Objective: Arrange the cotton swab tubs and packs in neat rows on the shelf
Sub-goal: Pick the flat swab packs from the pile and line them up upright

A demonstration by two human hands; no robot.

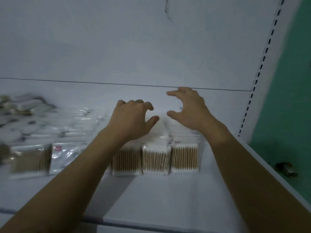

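Three rows of clear packs of wooden-stick cotton swabs (pixel 155 158) stand side by side on the white shelf (pixel 168 195), running back from the middle. My left hand (pixel 133 120) hovers over the left row with fingers curled, and whether it touches the packs is unclear. Over the right row hangs my right hand (pixel 188 110), fingers spread and bent, holding nothing. Further left lie a flat white pack with a pink mark (pixel 67 155) and another swab pack (pixel 30 160). A blurred heap of packs and tubs (pixel 25 115) fills the far left.
The shelf's white back panel (pixel 151 47) rises behind the rows. A slotted upright (pixel 262 64) stands at the right, with a green wall (pixel 289 98) beyond. A dark object (pixel 286 169) lies below the shelf's right edge.
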